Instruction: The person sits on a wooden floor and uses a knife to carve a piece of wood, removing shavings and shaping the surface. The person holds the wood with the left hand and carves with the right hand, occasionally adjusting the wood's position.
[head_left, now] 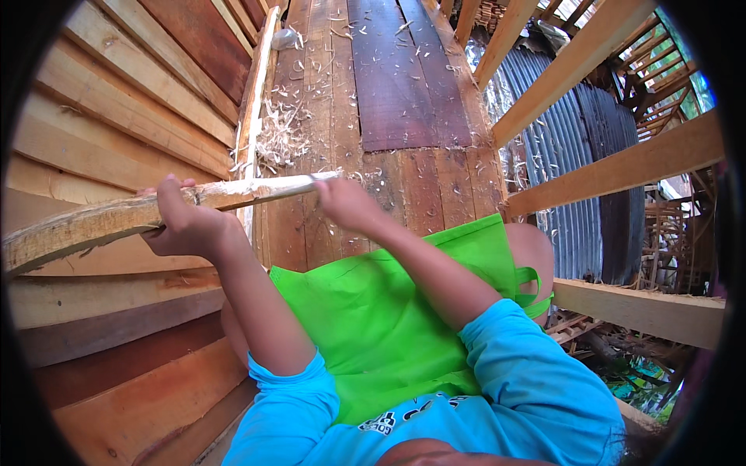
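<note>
Gripping a long wooden pole, the left hand is wrapping around its length.

The pole is reaching from the left edge to the right hand, beyond the green cloth. The right hand is blurring at the pale end; I cannot tell what it is gripping. Judging by its thickness, the pole is probably handling as stiff and fairly heavy, its ragged edge likely snagging skin; the left hand's spot is seeming a sound hold, clear of that end.

Plank wall looming left of the left hand; open air beyond the right hand, green cloth bodyward!
</note>
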Motion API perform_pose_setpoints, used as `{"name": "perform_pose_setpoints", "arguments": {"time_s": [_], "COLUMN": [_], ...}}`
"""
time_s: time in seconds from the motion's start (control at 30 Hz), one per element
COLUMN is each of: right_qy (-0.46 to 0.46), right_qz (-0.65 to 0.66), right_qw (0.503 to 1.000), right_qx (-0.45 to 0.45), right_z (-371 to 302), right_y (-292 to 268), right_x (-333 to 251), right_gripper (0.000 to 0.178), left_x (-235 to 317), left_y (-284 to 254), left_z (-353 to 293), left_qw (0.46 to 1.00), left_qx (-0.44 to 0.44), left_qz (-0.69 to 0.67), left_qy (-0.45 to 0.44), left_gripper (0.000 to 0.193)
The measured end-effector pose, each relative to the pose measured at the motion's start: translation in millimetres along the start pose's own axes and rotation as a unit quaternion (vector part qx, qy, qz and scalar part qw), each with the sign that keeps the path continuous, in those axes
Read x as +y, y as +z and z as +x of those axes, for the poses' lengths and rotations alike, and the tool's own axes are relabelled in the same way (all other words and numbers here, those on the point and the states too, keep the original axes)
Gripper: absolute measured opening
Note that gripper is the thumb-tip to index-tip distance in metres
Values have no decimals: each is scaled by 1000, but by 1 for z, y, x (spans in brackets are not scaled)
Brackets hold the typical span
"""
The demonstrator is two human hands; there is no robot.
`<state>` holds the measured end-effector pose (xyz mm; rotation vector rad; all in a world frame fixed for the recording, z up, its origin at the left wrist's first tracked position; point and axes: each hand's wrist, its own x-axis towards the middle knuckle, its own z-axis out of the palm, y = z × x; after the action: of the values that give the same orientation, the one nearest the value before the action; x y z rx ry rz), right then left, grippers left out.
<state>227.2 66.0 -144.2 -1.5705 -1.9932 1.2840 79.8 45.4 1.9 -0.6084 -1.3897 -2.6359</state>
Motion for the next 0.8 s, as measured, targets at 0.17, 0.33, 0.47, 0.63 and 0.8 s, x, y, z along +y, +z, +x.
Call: {"name": "perform_pose_setpoints", "arguments": {"time_s": [0.17, 0.33, 0.47, 0.63, 0.8], "right_qy": [108, -54, 96, -13, -29], "right_qz": [-4, 5, 122, 44, -9], "right_qw": [993, 998, 988, 999, 999], "right_qx": [47, -12, -2, 29, 36], "right_z": [8, -10, 17, 3, -3], "right_y": [-3, -5, 10, 9, 9], "right_x": [38, -22, 27, 8, -3], "right_gripper": [48, 49, 48, 50, 46], "left_x": [8, 1, 7, 6, 5], "left_y": [5, -5, 7, 1, 0], "left_z": [-9, -1, -9, -7, -1], "left_qw": [1000, 1000, 999, 998, 998], "left_qx": [6, 9, 22, 45, 48], "left_qz": [5, 14, 26, 34, 35], "left_qy": [-20, 1, -22, -32, -30], "left_gripper": [18, 21, 17, 19, 19]}}
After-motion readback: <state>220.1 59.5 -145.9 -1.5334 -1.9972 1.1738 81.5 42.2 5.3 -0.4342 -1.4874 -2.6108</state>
